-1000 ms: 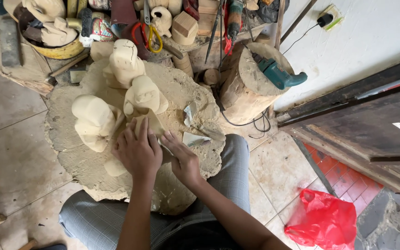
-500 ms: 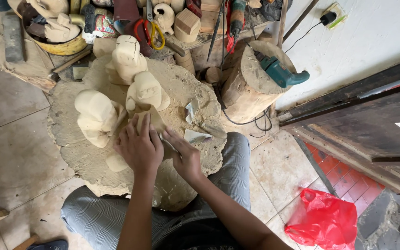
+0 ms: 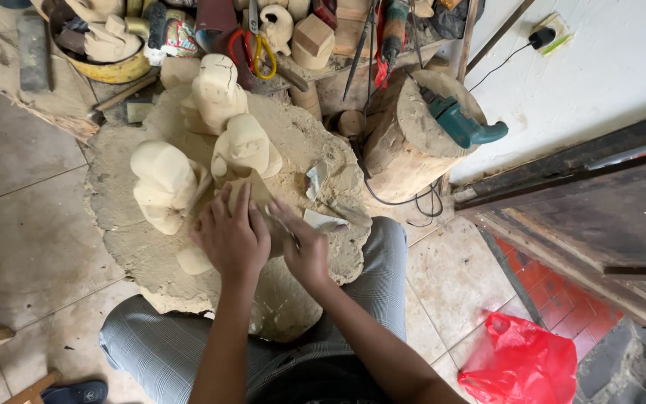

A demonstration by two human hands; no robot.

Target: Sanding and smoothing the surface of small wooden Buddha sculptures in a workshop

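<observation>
At the centre of the frame we press our left hand point(image 3: 229, 232) flat, fingers spread wide, on a pale wooden carving point(image 3: 252, 193) that lies on the dusty slab of tree stump point(image 3: 121, 247) serving as our table. Our right hand point(image 3: 304, 247) sits just beside it to the right, fingers curled narrow around something small held against the carving; we cannot tell what it is. Touching the carving from above stands a rounded carved figure point(image 3: 247, 146), with a taller one point(image 3: 217, 91) behind it toward the top of the frame and a third blocky figure point(image 3: 162, 183) to the left. Scraps of sandpaper point(image 3: 315, 179) lie on the stump right of our hands. In the upper right a smaller log point(image 3: 401, 146) carries a teal power tool point(image 3: 461, 123), its cord running up the white wall. A yellow bowl point(image 3: 114, 71) with wood pieces sits upper left, red-and-yellow scissors point(image 3: 256, 52) at top centre. A red plastic bag point(image 3: 521, 363) lies on the tiled floor at lower right.
</observation>
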